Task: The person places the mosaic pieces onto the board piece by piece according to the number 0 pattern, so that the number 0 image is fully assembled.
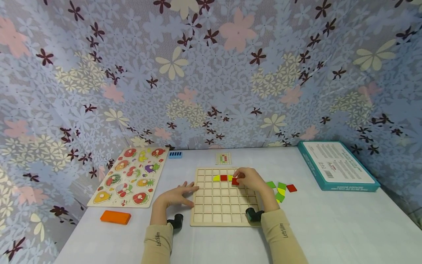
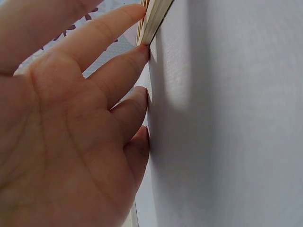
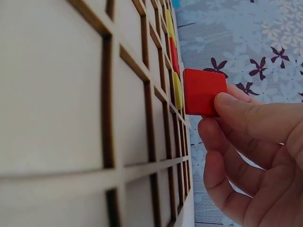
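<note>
A wooden grid board [image 1: 212, 209] lies in front of me, with a yellow piece [image 1: 216, 178], a red square tile [image 1: 224, 178] and another yellow piece [image 1: 230, 177] in a row near its far side. Between thumb and fingers, my right hand [image 1: 251, 179] pinches a second red square tile [image 3: 201, 92], held close over the grid at the right end of that row. My left hand [image 1: 176, 195] has its fingers spread beside the board's left edge, fingertips right at the rim. In the left wrist view its palm [image 2: 66, 127] shows, holding nothing.
Right of the board lie loose green tiles [image 1: 281, 186], yellow pieces and a red tile [image 1: 291, 188]. A small pattern card [image 1: 224, 158] sits behind it. At left are a fruit puzzle board [image 1: 113, 196], an orange block [image 1: 115, 217] and a blue item [image 1: 175, 155]; a teal box [image 1: 339, 165] lies far right.
</note>
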A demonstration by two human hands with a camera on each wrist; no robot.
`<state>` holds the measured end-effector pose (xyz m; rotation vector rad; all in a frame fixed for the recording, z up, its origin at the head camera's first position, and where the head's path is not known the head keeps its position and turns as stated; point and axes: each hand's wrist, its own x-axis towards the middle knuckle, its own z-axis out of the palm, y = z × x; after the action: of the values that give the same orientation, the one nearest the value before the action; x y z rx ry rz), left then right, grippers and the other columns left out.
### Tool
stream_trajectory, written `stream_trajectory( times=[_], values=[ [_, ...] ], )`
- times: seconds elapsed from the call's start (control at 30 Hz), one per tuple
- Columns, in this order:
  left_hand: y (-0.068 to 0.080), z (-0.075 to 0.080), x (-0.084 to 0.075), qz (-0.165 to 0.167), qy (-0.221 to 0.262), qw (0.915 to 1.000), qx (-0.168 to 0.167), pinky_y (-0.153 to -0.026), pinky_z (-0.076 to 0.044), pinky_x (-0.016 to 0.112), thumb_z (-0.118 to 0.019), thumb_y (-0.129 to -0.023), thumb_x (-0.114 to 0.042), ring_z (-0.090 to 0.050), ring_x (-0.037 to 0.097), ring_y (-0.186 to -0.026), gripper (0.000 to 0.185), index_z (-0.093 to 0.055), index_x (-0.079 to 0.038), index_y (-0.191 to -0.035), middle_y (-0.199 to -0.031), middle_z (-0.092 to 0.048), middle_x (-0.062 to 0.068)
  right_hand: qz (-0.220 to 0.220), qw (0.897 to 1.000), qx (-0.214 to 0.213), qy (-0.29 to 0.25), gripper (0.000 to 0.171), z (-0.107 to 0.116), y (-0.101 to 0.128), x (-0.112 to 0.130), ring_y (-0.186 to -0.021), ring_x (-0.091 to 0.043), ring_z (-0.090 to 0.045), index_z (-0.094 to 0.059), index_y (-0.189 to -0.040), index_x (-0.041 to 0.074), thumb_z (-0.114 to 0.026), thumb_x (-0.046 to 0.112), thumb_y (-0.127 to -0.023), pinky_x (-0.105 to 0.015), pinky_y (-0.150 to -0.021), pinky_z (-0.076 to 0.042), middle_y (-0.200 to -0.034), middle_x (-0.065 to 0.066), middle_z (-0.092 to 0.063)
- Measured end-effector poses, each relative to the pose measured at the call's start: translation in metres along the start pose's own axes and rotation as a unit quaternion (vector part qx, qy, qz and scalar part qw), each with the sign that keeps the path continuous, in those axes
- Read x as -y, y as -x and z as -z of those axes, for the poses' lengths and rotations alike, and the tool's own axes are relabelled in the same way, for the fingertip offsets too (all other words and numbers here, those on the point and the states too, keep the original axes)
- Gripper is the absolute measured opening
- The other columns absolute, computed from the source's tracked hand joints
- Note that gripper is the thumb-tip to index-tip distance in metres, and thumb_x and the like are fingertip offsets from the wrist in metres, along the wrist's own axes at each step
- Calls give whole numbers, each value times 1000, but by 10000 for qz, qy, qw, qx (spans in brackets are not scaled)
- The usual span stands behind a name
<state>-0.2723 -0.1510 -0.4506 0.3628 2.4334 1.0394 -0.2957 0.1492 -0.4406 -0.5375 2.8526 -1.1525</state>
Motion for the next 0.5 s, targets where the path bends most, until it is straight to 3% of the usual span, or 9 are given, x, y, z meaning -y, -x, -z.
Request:
stream_trajectory(
  times=[0.5],
  values=[
    [-1, 0, 2, -22, -56, 10000, 14, -107, -1, 63, -77, -71, -19, -1, 39, -140, 71, -48, -19, -136, -152, -23, 3, 369, 9992, 91, 89, 10, -8, -8, 0, -71, -14, -55, -62, -84, 3, -64, -5, -79, -31, -66, -47, -75, -2, -61]
  ],
)
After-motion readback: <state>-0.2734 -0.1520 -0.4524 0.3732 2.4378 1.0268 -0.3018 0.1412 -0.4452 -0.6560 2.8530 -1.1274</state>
